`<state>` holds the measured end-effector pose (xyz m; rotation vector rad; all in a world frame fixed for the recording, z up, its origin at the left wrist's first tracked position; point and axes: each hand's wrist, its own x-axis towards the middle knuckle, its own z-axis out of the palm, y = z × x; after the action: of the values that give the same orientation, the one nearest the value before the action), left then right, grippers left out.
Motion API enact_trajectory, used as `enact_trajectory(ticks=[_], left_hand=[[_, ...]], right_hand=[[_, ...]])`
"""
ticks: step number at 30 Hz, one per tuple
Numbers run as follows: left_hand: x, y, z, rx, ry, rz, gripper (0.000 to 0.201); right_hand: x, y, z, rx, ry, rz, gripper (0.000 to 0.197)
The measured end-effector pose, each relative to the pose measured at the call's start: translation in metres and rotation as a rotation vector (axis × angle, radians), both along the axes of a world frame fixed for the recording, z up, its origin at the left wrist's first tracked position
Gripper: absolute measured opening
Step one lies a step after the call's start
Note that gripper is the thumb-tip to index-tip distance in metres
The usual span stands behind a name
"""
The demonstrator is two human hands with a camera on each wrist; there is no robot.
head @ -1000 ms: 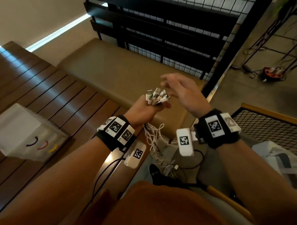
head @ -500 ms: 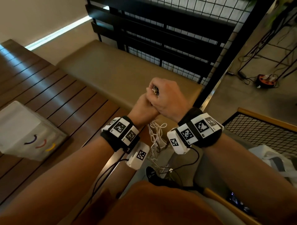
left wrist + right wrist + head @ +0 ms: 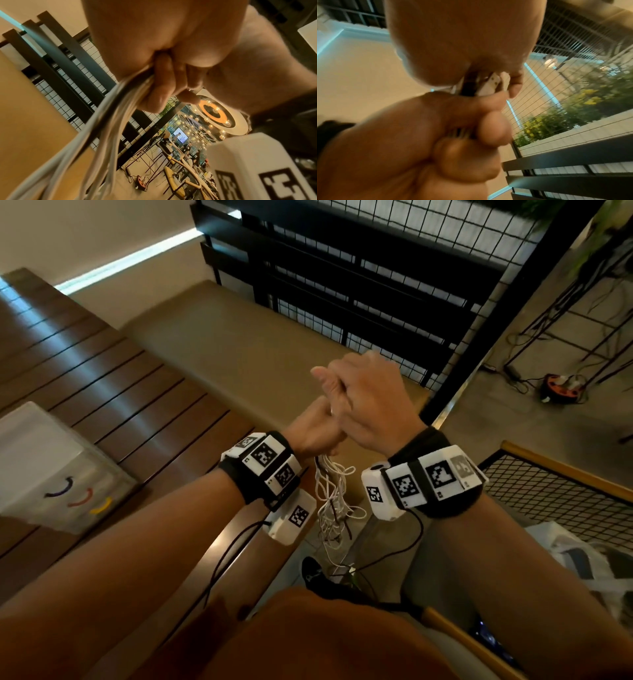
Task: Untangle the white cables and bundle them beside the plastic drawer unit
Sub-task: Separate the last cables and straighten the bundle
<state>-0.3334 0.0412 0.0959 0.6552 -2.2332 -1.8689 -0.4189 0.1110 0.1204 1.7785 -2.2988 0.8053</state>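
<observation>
Hanging closest to the body, the loose lengths of the white cables (image 3: 330,501) fall in a tangled skein of loops between the two forearms, down toward the floor, with a dark strand mixed among the pale ones. No brand name or readable lettering shows anywhere; the only markings are black-and-white square code tags on the wrist bands (image 3: 265,465) and on the small white camera blocks below them.

Higher up, the left hand (image 3: 313,428) is clenched round the gathered cables, which run out of the bottom of its fist; the left wrist view shows its fingers (image 3: 159,86) curled tight over a flat sheaf of white cords, blurred. Directly above and touching it, the right hand (image 3: 368,402) is closed over the top of the bundle, thumb sticking out to the left. In the right wrist view white plug ends (image 3: 489,84) sit pinched between its palm and fingers, just above the left fist.

Off to the left, on the dark slatted wooden surface (image 3: 102,392), stands the plastic drawer unit (image 3: 44,470), translucent white with three curved handles in blue, red and yellow. The cables are well apart from it, held in the air.

Beyond the hands lie a tan padded bench (image 3: 219,344) and a black wire-mesh railing (image 3: 359,268).
</observation>
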Motion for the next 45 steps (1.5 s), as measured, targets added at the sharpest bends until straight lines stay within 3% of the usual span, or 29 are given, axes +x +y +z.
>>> enact_trajectory(ticks=[1, 4, 6, 8, 10, 13, 18, 20, 21, 23, 26, 28, 31, 32, 36, 40, 43, 45], left_hand=[[-0.001, -0.001, 0.0, 0.088, -0.009, -0.018, 0.03], [-0.002, -0.002, 0.01, 0.369, 0.071, 0.072, 0.032], [-0.008, -0.001, 0.018, 0.489, 0.163, 0.234, 0.039], [-0.012, -0.005, 0.023, 0.573, 0.226, 0.315, 0.037], [-0.013, -0.014, 0.021, 0.636, 0.234, 0.265, 0.038], [-0.008, -0.039, 0.015, 0.663, 0.249, 0.251, 0.042], [0.014, -0.102, 0.025, 0.468, 0.264, 0.506, 0.038], [0.02, -0.118, 0.014, 0.207, 0.194, 0.514, 0.035], [0.022, -0.119, 0.007, -0.019, 0.129, 0.467, 0.03], [0.024, -0.116, -0.007, -0.497, -0.061, 0.258, 0.009], [0.027, -0.085, -0.011, -0.848, -0.252, -0.118, 0.011], [0.024, -0.062, -0.008, -0.85, -0.244, -0.289, 0.024], [0.012, -0.045, -0.008, -0.889, -0.271, -0.484, 0.074], [0.009, -0.044, -0.007, -0.934, -0.28, -0.491, 0.077], [0.003, -0.039, 0.005, -1.018, -0.379, -0.43, 0.034], [-0.003, -0.039, 0.025, -1.155, -0.383, -0.354, 0.028], [-0.005, -0.048, 0.041, -0.922, -0.214, -0.279, 0.03], [-0.005, -0.05, 0.052, -0.749, -0.097, -0.222, 0.021]], right_hand=[[-0.007, 0.003, 0.001, -0.034, -0.148, 0.017, 0.044], [-0.019, 0.009, -0.009, -0.194, -0.973, 0.06, 0.068], [-0.013, 0.008, -0.029, -0.086, -1.251, 0.106, 0.075], [-0.002, 0.008, -0.051, 0.059, -1.386, 0.146, 0.076], [-0.003, 0.01, -0.066, 0.194, -1.267, 0.144, 0.063], [-0.023, 0.021, -0.083, 0.425, -0.902, 0.146, 0.042], [-0.049, 0.071, -0.14, 0.63, -0.798, -0.065, 0.036], [-0.048, 0.078, -0.151, 0.718, -0.773, -0.103, 0.032], [-0.044, 0.076, -0.149, 0.754, -0.737, -0.117, 0.031], [-0.036, 0.063, -0.141, 0.819, -0.615, -0.177, 0.034], [-0.024, 0.038, -0.122, 0.783, -0.599, -0.209, 0.032], [-0.016, 0.025, -0.103, 0.7, -0.597, -0.113, 0.023], [-0.011, 0.016, -0.065, 0.628, -0.453, 0.132, 0.036], [-0.011, 0.015, -0.056, 0.613, -0.457, 0.193, 0.034], [-0.027, 0.019, -0.042, 0.489, -0.68, 0.205, 0.007], [-0.034, 0.034, -0.038, 0.494, -0.863, 0.163, 0.016], [-0.035, 0.041, -0.042, 0.254, -1.01, 0.156, 0.031], [-0.036, 0.045, -0.06, 0.165, -1.049, 0.067, 0.022]])
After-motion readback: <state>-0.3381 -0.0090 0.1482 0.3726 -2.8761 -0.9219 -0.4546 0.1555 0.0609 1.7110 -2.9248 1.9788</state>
